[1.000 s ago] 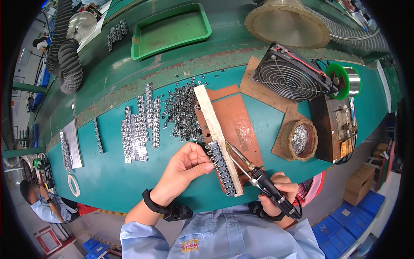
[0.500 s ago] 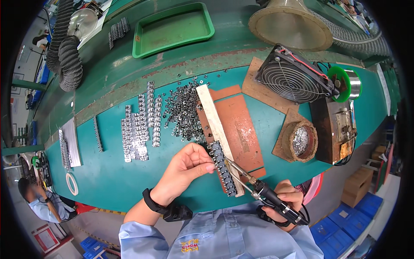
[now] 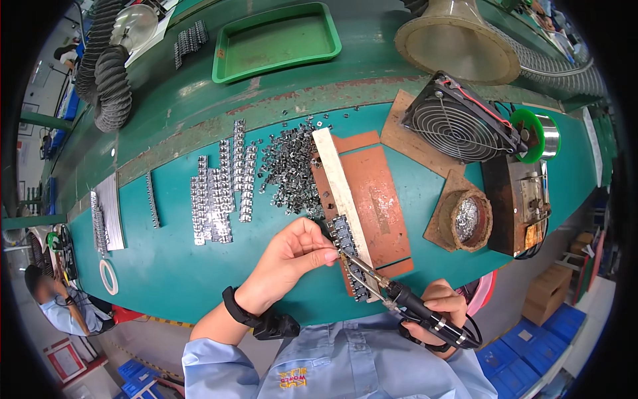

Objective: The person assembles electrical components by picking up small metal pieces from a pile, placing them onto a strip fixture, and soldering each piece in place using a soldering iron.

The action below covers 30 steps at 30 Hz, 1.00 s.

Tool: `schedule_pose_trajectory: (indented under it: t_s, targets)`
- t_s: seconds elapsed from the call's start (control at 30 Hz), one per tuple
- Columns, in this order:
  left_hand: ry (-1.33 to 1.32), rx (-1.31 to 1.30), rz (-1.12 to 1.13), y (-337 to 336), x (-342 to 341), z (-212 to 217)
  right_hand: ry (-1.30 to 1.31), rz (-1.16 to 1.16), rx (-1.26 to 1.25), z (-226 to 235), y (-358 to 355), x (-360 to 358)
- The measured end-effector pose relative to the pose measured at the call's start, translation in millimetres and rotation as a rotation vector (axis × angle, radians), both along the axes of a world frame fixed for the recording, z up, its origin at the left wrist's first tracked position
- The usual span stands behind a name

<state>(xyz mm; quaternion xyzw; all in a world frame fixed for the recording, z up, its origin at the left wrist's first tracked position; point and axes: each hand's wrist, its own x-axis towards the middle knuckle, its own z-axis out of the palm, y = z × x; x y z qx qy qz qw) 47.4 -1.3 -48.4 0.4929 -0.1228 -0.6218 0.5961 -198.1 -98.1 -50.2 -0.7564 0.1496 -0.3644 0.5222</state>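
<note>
A strip of small black electronic parts (image 3: 343, 233) lies along a pale wooden bar (image 3: 337, 174) on a reddish-brown board (image 3: 380, 206). At the strip's left edge, the thumb and finger of my left hand (image 3: 287, 256) are pinched together; whatever sits between them is too small to make out. My right hand (image 3: 444, 307) grips a black-handled soldering iron (image 3: 420, 304) with a thin metal feed tube beside its shaft. The iron's tip crosses the strip and reaches close to my left fingertips.
Loose small metal parts (image 3: 290, 171) are heaped left of the bar, beside finished-looking strips (image 3: 216, 199). A fan (image 3: 458, 120), solder spool (image 3: 546, 136), round pot (image 3: 470, 221) and metal-topped box (image 3: 515, 206) stand right. A green tray (image 3: 276, 43) and fume funnel (image 3: 458, 46) are at the back.
The soldering iron's tip has moved left across the strip, toward my left fingertips. My left hand keeps its pinch, and the whole view has shifted slightly.
</note>
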Motion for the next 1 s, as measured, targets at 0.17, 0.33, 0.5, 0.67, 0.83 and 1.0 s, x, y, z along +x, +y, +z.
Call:
schedule_pose_trajectory:
  t_s: [0.17, 0.33, 0.5, 0.67, 0.83, 1.0]
  targets:
    - [0.001, -0.005, 0.006, 1.2, 0.1, 0.2, 0.028, 0.004, 0.037, 3.4, -0.9, 0.1]
    - [0.006, -0.023, -0.006, 1.9, 0.6, -1.5, 0.052, -0.001, 0.034, 5.8, 0.2, -0.1]
    - [-0.001, -0.043, -0.029, 2.6, 1.1, -2.6, -0.042, -0.086, 0.009, 4.0, -0.7, 1.4]
    - [0.007, -0.042, -0.022, 2.7, 0.9, -0.9, -0.021, -0.084, 0.003, 4.2, -1.0, -1.0]
    - [-0.005, -0.042, -0.020, 1.8, 0.4, -0.8, 0.022, -0.015, 0.000, 4.9, -0.7, -2.5]
    - [0.007, -0.063, -0.015, 1.8, 0.1, -1.5, 0.041, 0.002, 0.001, 6.2, 0.4, -2.8]
